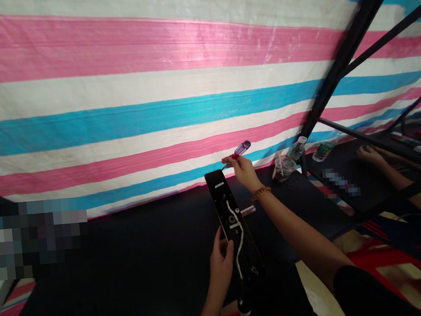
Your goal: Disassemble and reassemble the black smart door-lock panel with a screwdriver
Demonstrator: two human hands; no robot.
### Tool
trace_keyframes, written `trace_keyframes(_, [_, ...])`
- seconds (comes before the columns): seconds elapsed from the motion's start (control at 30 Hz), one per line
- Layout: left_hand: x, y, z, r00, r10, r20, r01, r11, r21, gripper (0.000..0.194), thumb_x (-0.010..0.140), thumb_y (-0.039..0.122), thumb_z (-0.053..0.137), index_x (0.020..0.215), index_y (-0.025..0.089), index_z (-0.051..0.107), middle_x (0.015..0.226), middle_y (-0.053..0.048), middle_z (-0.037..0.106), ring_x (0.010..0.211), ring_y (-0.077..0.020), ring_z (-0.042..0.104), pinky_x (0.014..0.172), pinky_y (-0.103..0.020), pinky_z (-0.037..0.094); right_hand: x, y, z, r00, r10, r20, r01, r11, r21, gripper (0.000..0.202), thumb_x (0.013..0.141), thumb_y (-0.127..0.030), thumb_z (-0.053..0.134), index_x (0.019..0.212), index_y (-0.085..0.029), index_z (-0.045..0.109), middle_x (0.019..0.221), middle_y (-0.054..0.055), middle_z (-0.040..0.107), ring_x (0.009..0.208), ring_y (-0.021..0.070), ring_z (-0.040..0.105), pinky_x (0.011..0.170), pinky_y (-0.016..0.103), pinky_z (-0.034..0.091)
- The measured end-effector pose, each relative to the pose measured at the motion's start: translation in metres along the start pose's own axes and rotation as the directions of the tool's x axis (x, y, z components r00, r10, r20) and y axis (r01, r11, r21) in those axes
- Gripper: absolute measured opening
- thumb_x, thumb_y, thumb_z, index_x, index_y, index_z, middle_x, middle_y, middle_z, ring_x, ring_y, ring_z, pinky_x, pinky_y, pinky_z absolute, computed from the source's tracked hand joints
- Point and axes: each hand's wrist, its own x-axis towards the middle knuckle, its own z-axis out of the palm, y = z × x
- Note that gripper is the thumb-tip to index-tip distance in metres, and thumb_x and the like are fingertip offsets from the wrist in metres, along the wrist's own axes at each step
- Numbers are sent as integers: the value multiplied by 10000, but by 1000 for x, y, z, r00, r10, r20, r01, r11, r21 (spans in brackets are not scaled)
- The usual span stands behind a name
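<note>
A long black panel (pixel 219 192) with a white cable (pixel 242 234) along it lies tilted over the near edge of the black table. My left hand (pixel 221 261) grips the panel's left side, thumb on its face and fingers round the edge. In my right hand (pixel 245 170) is a screwdriver (pixel 241 149) with a clear purple handle; its thin shaft points down at the panel's far end. Whether the tip sits in a screw is too small to tell. Right of the panel, a second slim tool with a pinkish handle (pixel 249 209) lies on the table.
A plastic cup with a straw (pixel 284 168) and a clear bottle (pixel 298 149) stand on the table's right. Beyond a black metal frame (pixel 323 94), another person's hand (pixel 370 155) rests at a neighbouring table. A striped tarp (pixel 134 91) hangs behind. A red stool (pixel 370 262) is at lower right.
</note>
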Motion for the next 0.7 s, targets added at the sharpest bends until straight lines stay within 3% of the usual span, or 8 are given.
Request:
trace_keyframes(0.13, [2,-3,1,999,25,33,-25,1000,14,869,827,542,680,1537,141,382,990,-86,745,922,-227,717,862,-356,557,7,1,1,1000,10,13,-10,1000,-23,342,942,-516,555,883,-216,709,893,70,774,806,216,737,760,383,609])
trace_keyframes(0.3, [-4,-3,3,999,46,-17,-46,999,0,809,819,516,702,1505,166,453,1217,-119,724,1136,-263,684,1007,-388,520,15,0,2,1000,6,-9,-7,997,-83,393,960,-548,504,857,-212,679,838,76,762,727,209,721,719,379,593])
trace_keyframes(0.43, [-11,-6,3,999,33,-21,-32,999,18,763,873,488,650,1528,172,415,1376,-138,651,1272,-279,619,1099,-420,463,16,-5,0,1000,0,-26,-3,993,-116,422,957,-577,485,838,-211,659,835,87,762,726,215,723,702,373,591])
trace_keyframes(0.6, [-19,-17,4,998,39,-41,-39,999,-4,755,931,508,557,1566,167,333,1460,-135,584,1341,-271,563,1147,-417,421,14,-10,5,999,1,-32,-6,988,-154,435,962,-578,468,832,-209,659,829,85,766,707,205,720,686,348,586])
trace_keyframes(0.7, [-22,-23,2,992,75,-105,-72,997,27,704,931,502,560,1539,184,399,1530,-111,513,1419,-268,472,1193,-396,357,13,-10,13,999,-23,-28,18,987,-159,395,974,-519,471,829,-209,669,816,79,765,732,210,721,707,350,583])
